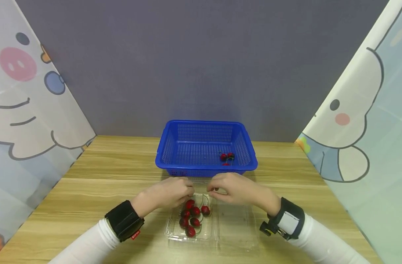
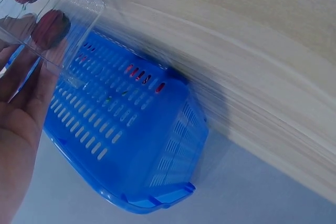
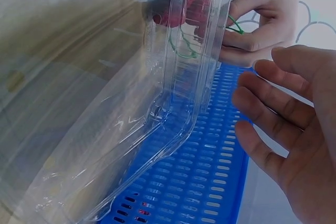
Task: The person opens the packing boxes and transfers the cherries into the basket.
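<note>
A clear plastic clamshell box (image 1: 217, 234) lies unfolded on the table, with several dark red cherries (image 1: 195, 211) in its left half. My left hand (image 1: 174, 191) is over the back of that half with its fingers curled. In the right wrist view it pinches a cherry's green stem (image 3: 236, 25). The left wrist view has a cherry (image 2: 51, 29) by those fingers, partly seen through clear plastic. My right hand (image 1: 235, 187) hovers near the back of the box, fingers loosely bent; the right wrist view shows nothing in its fingers (image 3: 262, 111).
A blue perforated basket (image 1: 205, 172) stands just behind the box, near the grey back wall (image 1: 201, 66). A few cherries (image 1: 223, 157) lie in its right front corner. Printed cartoon panels rise at both sides of the wooden table (image 1: 121, 157).
</note>
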Tool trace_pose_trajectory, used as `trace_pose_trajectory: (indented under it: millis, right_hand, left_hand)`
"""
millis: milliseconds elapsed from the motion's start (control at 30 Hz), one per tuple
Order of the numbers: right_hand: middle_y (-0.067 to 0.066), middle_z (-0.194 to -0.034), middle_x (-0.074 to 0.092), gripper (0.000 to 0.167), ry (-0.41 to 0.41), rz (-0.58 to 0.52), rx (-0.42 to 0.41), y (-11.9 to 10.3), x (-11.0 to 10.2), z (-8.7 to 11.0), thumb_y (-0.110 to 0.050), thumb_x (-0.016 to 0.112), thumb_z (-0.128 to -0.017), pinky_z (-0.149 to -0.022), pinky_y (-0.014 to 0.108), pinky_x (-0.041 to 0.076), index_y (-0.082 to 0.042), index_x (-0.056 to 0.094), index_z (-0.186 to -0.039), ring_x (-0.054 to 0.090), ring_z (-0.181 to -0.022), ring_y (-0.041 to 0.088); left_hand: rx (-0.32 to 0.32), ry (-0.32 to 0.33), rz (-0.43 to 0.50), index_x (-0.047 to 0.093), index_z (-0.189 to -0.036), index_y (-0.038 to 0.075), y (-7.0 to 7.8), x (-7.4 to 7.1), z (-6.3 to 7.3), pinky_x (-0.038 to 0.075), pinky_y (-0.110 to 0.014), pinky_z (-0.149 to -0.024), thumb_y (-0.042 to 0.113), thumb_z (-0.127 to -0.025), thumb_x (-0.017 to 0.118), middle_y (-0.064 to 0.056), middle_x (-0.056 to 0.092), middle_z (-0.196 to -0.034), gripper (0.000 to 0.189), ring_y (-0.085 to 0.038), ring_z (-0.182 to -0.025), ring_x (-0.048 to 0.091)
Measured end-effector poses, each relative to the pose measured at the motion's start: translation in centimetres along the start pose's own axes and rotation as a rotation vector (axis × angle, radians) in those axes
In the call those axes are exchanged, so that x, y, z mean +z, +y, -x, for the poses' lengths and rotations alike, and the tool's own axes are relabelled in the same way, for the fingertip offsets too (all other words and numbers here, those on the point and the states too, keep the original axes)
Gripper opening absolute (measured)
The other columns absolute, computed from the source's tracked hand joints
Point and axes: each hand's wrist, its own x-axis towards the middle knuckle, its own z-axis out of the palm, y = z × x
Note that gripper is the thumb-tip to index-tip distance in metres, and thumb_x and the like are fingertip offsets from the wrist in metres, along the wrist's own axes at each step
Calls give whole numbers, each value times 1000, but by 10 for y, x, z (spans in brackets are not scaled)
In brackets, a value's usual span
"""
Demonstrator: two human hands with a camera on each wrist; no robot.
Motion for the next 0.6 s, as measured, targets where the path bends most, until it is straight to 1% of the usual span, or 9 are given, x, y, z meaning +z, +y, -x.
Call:
trace_pose_trajectory:
  millis: [133,267,400,600]
  right_hand:
    - [-4,-103,71,16,-31,-7,-6,-3,0,1,-21,64,-102,-86,23,54,-10,74,-109,66,-96,7]
    - [-3,-104,71,18,-58,-15,-25,-6,3,0,-23,64,-102,-87,23,54,-9,74,-109,66,-97,8]
    - [-4,-102,71,17,-54,-24,-53,-7,8,0,-22,65,-101,-86,20,53,-10,74,-109,67,-96,7]
    - [-3,-103,71,19,-75,-22,-55,-8,13,-1,-26,65,-102,-85,20,53,-11,74,-109,65,-96,5]
  left_hand:
    - [3,8,-4,68,-85,16,-1,-3,-1,54,-26,-73,11,-91,75,7,61,-86,11,-12,-85,61]
    - [11,27,1,67,-85,15,-3,-8,-2,53,-26,-71,9,-92,74,8,58,-83,11,-12,-82,60]
    - [5,48,20,66,-84,14,-5,-15,-2,53,-27,-72,4,-92,71,8,57,-83,13,-12,-80,59]
    - [21,78,53,67,-85,11,-10,-23,-1,52,-25,-70,0,-90,69,8,56,-83,12,-10,-78,56]
